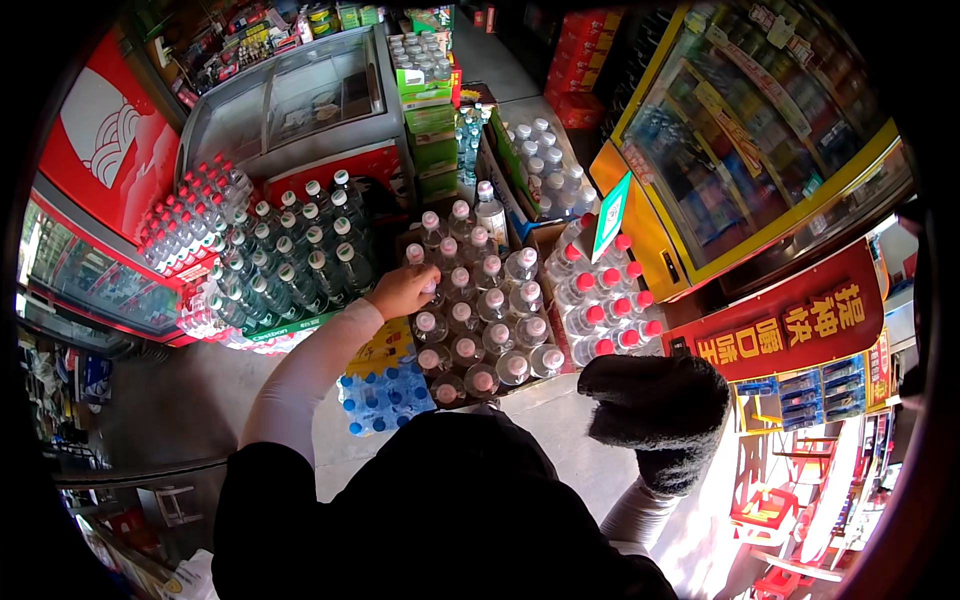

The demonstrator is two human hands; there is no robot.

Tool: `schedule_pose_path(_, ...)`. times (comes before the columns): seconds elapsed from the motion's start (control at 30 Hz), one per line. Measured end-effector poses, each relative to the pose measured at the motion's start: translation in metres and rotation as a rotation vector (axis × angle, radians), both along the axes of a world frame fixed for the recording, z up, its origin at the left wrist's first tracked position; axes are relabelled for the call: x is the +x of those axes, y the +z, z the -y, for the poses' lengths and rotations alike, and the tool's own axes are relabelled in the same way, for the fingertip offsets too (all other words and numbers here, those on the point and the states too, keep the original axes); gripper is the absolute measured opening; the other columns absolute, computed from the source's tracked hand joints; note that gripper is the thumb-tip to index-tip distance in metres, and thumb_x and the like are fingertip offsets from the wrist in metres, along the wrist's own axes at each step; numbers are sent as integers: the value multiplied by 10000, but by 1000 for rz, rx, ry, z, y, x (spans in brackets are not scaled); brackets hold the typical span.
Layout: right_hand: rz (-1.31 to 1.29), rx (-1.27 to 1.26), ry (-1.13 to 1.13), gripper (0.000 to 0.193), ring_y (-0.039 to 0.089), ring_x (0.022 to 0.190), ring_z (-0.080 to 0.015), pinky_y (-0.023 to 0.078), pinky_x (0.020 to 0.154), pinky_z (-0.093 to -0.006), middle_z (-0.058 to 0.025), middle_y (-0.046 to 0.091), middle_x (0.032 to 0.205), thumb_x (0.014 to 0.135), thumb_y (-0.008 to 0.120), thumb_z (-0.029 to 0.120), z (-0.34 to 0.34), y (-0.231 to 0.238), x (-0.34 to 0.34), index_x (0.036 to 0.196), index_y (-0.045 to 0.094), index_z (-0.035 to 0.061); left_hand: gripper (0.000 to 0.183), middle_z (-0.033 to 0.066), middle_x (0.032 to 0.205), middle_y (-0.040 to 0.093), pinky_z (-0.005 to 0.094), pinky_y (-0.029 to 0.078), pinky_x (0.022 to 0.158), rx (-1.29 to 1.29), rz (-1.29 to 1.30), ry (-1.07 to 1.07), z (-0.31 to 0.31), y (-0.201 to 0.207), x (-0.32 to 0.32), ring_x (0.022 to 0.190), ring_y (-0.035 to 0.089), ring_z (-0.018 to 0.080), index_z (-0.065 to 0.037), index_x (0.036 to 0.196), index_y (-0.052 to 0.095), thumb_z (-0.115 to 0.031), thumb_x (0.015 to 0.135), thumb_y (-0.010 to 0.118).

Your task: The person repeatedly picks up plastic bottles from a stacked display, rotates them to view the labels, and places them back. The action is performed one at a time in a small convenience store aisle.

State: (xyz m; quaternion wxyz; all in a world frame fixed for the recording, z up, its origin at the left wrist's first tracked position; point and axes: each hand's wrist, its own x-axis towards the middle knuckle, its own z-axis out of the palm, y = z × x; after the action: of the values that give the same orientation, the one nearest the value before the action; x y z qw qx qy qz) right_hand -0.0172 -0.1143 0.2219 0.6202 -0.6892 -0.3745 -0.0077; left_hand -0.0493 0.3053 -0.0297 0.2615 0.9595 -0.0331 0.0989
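My left hand (403, 291) reaches out over a carton of clear plastic bottles (463, 315) with pale pink caps. Its fingers are closed around the top of one bottle (430, 287) at the carton's left side. On the right, a thick, dark fuzzy cloth (655, 400) is held out by my right hand (664, 472). Dark material covers that hand, so its fingers do not show. The cloth hangs apart from the bottles, close to a carton of red-capped bottles (600, 310).
Green-tinted bottles (300, 250) and small red-capped bottles (195, 220) stand left. A blue-capped pack (383, 398) lies on the floor. Behind are a chest freezer (290, 100), stacked green cartons (432, 150) and white-capped bottles (545, 160). A yellow-framed glass fridge (750, 140) stands right.
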Motion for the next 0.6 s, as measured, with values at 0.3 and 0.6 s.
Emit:
schedule_pose_path(0.3,-62,-5,47,470,677,955,-248,528,867,-346,-153,710,986,520,837,8,-1,-1,8,947,646,-29,424,127,995,698,529,514,718,111,-244,295,-37,42,10,922,674,390,-137,1141,480,-215,824,750)
schedule_pose_path(0.6,-93,-23,249,394,676,952,-267,523,862,-352,-171,710,970,568,794,-8,-22,18,18,928,635,-36,476,125,951,737,499,537,796,-25,-257,421,-41,-11,35,924,692,384,-148,1089,584,-498,812,750)
